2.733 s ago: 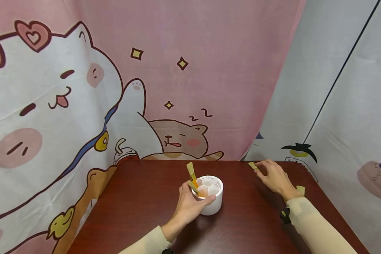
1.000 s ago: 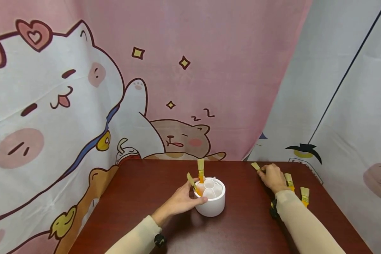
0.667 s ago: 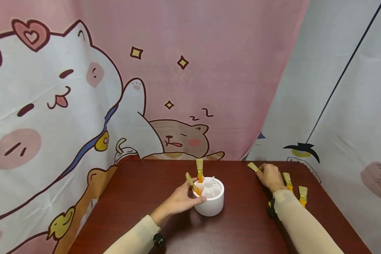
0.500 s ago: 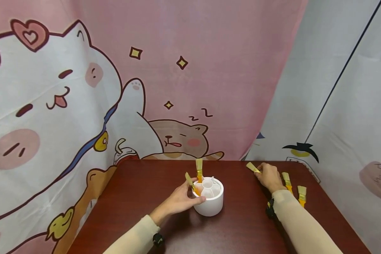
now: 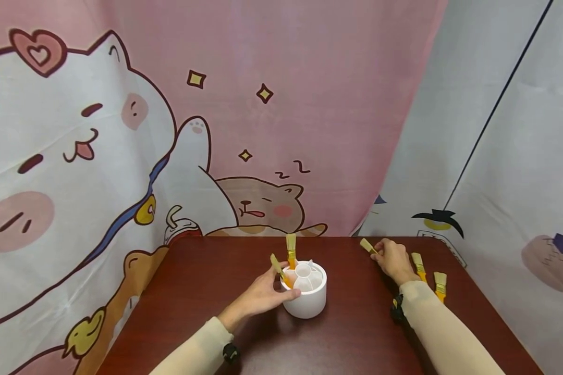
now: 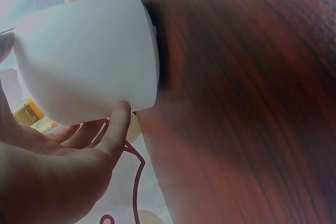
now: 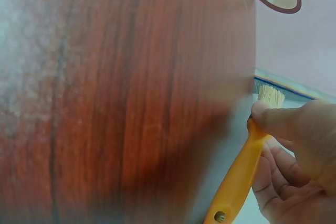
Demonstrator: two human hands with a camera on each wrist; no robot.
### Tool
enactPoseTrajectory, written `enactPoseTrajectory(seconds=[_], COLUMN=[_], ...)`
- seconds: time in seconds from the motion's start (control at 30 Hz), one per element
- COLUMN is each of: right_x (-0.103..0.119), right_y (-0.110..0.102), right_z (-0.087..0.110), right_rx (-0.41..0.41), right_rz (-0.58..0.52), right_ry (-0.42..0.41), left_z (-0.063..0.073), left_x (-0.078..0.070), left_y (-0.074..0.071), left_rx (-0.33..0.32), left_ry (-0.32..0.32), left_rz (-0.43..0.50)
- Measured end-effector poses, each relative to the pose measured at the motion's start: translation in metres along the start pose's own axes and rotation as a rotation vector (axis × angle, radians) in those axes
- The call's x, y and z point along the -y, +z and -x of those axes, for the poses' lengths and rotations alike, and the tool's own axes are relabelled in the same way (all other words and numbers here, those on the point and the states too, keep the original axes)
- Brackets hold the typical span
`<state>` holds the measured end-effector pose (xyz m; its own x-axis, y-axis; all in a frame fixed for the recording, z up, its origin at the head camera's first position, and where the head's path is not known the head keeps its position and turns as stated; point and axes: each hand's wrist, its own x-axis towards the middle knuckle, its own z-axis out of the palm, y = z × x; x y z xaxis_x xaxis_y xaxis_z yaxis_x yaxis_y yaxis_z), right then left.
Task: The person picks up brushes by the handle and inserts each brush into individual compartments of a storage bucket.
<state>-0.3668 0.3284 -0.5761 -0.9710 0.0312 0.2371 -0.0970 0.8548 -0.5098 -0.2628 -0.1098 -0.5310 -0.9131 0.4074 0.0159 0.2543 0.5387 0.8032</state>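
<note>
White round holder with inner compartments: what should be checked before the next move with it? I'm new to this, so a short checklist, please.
1. The white round holder stands upright: ok.
2. It is steadied: ok, the left hand grips its side.
3. It has room: ok, front and right compartments look unfilled; two orange-handled, pale-bristled brushes stand toward its left.
4. The flat orange-handled brush is held: ok, the right hand pinches it near its bristles.
5. The cream sleeve is not touching the two brushes lying at right: cannot tell, it overlaps at least one in the head view.
</note>
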Motion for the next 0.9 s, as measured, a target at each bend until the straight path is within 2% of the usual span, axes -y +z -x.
enactPoseTrajectory(seconds=[0.23,0.47,0.9], right_x=[0.013,0.021,0.039], right_y=[-0.009,-0.014,-0.024], right_z=[0.006,0.010,0.019], right_rx=[-0.001,-0.044,-0.056], right_rz=[-0.010,-0.013,-0.022], right_ry=[-0.003,-0.065,-0.114], left_z=[0.000,0.000,0.000], left_x=[0.001,0.002,0.001], left_y=[-0.001,-0.002,-0.003], left_rx=[0.007,0.008,0.019], left_ry=[0.008,0.012,0.001], left_rz=[0.007,0.015,0.002])
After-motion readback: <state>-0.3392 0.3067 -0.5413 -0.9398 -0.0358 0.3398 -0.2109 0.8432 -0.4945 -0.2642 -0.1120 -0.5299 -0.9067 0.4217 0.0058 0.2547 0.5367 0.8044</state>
